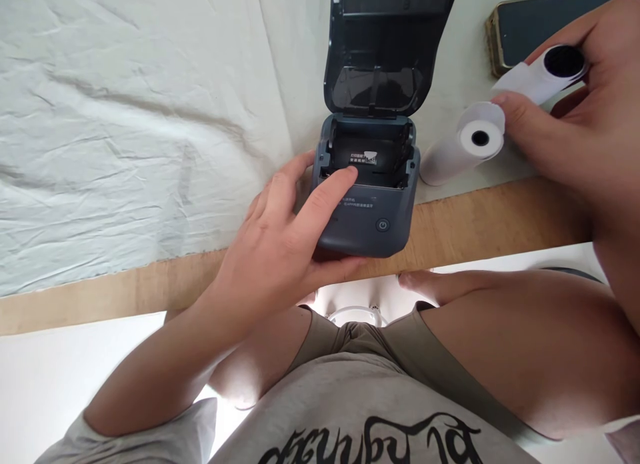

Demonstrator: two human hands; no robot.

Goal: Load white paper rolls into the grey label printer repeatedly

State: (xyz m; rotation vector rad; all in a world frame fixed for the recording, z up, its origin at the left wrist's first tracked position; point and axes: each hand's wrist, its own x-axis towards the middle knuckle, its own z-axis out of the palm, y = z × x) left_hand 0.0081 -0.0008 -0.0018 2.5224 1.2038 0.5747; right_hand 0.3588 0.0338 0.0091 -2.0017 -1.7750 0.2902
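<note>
A dark blue-grey label printer (367, 217) stands at the table's front edge, its black lid (380, 44) raised and its inner compartment showing. My left hand (287, 227) is wrapped round the printer's left side, the index finger at the front rim of the compartment and the thumb under the near side. At the right, my right hand (575, 117) grips a white paper roll (537, 81) with a dark core, its end facing me. Close beside my right thumb, a second white roll (450, 154) with a small black core leans on the table.
A phone (530, 27) in a worn case lies at the upper right, partly behind my right hand. A wrinkled pale cloth (125, 117) covers the table, and its bare wooden edge (465, 217) runs along the front, above my legs.
</note>
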